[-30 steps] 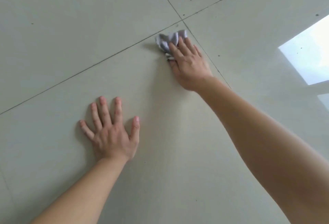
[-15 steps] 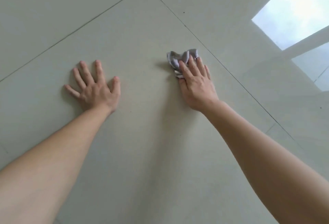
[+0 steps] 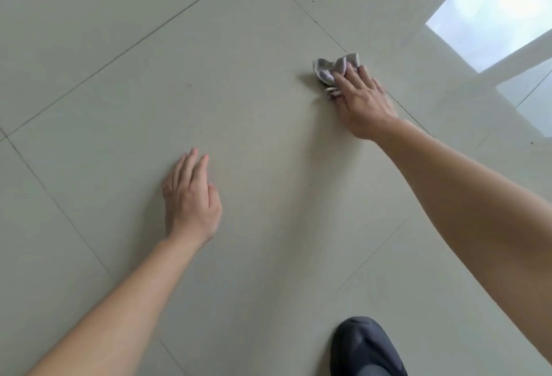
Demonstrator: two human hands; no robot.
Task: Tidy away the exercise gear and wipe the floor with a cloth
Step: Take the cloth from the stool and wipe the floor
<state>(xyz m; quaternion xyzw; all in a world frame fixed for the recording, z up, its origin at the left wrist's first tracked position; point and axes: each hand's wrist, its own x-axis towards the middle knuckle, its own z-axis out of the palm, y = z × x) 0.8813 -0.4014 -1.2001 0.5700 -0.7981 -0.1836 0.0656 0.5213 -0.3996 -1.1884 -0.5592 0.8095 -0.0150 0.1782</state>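
A small crumpled grey cloth (image 3: 328, 69) lies on the pale tiled floor (image 3: 239, 83). My right hand (image 3: 363, 103) presses down on its near part with straight fingers, so much of the cloth is hidden under the hand. My left hand (image 3: 191, 196) is lower and to the left, fingers straight and close together, over the bare tile and holding nothing. I cannot tell whether it touches the floor. No exercise gear is in view.
A dark shoe (image 3: 366, 348) stands at the bottom edge, right of centre. A bright window reflection (image 3: 490, 14) shines on the glossy tiles at the upper right. Grout lines cross the floor diagonally.
The view has pulled back and a shoe has come into sight. My left hand has drawn its spread fingers together and moved nearer to me. My right hand still presses the cloth.
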